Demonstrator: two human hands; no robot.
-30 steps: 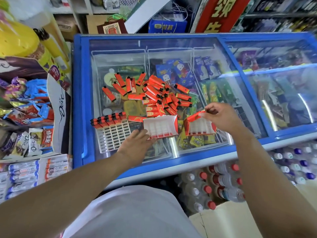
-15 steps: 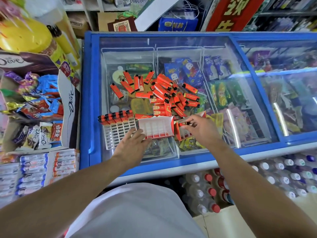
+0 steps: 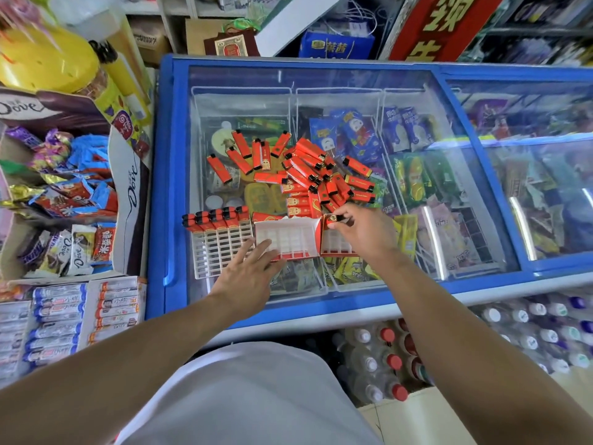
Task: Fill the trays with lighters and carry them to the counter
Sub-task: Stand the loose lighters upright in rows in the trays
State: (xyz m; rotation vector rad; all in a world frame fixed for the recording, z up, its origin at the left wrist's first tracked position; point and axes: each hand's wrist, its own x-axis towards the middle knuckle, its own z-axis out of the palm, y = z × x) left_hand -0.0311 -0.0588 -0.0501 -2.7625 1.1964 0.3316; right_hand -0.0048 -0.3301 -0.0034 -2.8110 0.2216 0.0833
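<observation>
Hands at the trays on the freezer lid (image 3: 321,78)

White grid tray (image 3: 221,248), lighters along its 12 o'clock edge; left hand (image 3: 247,277), fingers spread flat, touches the middle tray (image 3: 288,239) from 7 o'clock; right hand (image 3: 365,229) pinches a lighter (image 3: 333,219) over the right tray (image 3: 335,244); loose lighters (image 3: 308,171) heaped at 12 o'clock, bare glass toward 6

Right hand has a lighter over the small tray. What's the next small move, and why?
Probably lower the lighter pinched by the right hand into an empty slot of the small tray; the left hand already steadies the middle tray.
</observation>
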